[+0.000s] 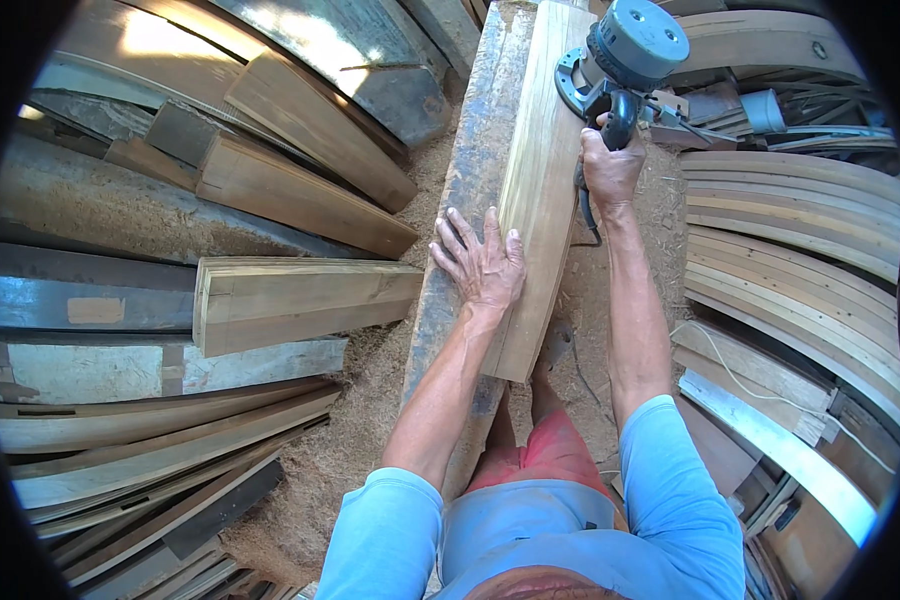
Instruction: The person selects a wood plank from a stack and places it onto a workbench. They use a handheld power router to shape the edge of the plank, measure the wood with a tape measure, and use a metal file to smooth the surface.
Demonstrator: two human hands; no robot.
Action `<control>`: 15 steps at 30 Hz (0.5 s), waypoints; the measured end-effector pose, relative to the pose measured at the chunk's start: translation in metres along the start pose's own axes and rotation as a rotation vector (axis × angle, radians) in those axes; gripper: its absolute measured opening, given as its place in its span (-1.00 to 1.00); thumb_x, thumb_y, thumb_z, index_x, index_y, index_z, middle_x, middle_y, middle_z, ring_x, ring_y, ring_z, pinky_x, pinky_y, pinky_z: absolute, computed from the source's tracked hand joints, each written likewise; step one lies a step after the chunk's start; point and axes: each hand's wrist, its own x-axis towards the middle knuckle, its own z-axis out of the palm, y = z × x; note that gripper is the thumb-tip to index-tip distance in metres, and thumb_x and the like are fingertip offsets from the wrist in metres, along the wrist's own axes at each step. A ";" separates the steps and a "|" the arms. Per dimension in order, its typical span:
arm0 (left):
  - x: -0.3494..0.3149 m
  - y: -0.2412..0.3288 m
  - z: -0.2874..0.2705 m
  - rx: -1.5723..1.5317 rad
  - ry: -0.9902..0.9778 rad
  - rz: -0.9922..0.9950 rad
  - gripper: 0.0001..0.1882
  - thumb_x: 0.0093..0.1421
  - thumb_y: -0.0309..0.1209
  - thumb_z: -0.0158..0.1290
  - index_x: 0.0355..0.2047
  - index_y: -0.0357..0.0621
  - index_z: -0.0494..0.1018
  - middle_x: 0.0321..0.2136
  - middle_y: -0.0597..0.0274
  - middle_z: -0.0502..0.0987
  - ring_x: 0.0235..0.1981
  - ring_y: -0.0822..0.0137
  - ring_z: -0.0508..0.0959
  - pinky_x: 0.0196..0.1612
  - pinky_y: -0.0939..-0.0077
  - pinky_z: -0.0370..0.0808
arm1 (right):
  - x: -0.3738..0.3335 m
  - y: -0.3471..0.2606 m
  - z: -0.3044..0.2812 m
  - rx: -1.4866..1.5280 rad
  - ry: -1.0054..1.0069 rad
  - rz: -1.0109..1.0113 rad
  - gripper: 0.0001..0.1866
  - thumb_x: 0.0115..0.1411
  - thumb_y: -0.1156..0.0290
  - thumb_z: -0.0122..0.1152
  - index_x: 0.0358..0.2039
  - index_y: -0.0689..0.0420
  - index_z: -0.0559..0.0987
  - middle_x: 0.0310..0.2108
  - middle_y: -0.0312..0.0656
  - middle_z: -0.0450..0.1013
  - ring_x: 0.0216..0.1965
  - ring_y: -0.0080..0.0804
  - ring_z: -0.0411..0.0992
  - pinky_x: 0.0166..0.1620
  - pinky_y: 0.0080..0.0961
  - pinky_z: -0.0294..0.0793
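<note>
A long pale wooden board (538, 190) lies lengthwise on a narrow worn bench (475, 120). At its far right edge stands a grey-blue router (638, 45), its round base resting at the board's edge. My right hand (613, 165) is wrapped round the router's black handle, and a black cord hangs down beside the wrist. My left hand (480, 258) lies spread near the board's left edge, partly over the board and partly over the bench, with its fingers apart. What the router's bit touches is hidden beneath its base.
Stacked boards (305, 300) stick out toward the bench on the left. More stacked timber (790, 200) lines the right side, with a light metal-like strip (770, 440) lower down. Wood shavings (315, 500) cover the floor. A power cord (588, 370) runs along the floor by my legs.
</note>
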 end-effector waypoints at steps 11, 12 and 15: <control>-0.001 -0.001 0.001 0.001 0.025 0.015 -0.36 0.37 0.00 -0.16 0.37 0.00 0.25 0.41 -0.48 -0.11 0.45 -0.41 -0.23 0.36 -0.48 -0.35 | 0.026 0.005 0.007 0.013 -0.006 -0.016 -0.85 0.10 0.57 0.25 -0.29 0.16 0.52 -0.62 -0.37 0.44 -0.63 -0.63 0.43 -0.55 -0.62 0.39; -0.001 -0.001 0.001 0.001 0.023 0.015 -0.36 0.37 0.00 -0.16 0.37 0.00 0.25 0.41 -0.48 -0.11 0.45 -0.42 -0.23 0.36 -0.48 -0.34 | 0.028 0.004 0.008 0.017 -0.005 -0.015 -0.85 0.10 0.57 0.25 -0.29 0.16 0.52 -0.62 -0.37 0.44 -0.63 -0.63 0.43 -0.55 -0.62 0.39; 0.000 -0.001 0.000 0.006 0.014 0.018 -0.36 0.37 0.00 -0.16 0.37 -0.01 0.25 0.41 -0.48 -0.12 0.45 -0.42 -0.22 0.36 -0.49 -0.34 | 0.033 0.005 0.010 0.027 0.001 -0.019 -0.84 0.09 0.57 0.26 -0.29 0.17 0.52 -0.61 -0.36 0.44 -0.63 -0.63 0.43 -0.55 -0.62 0.38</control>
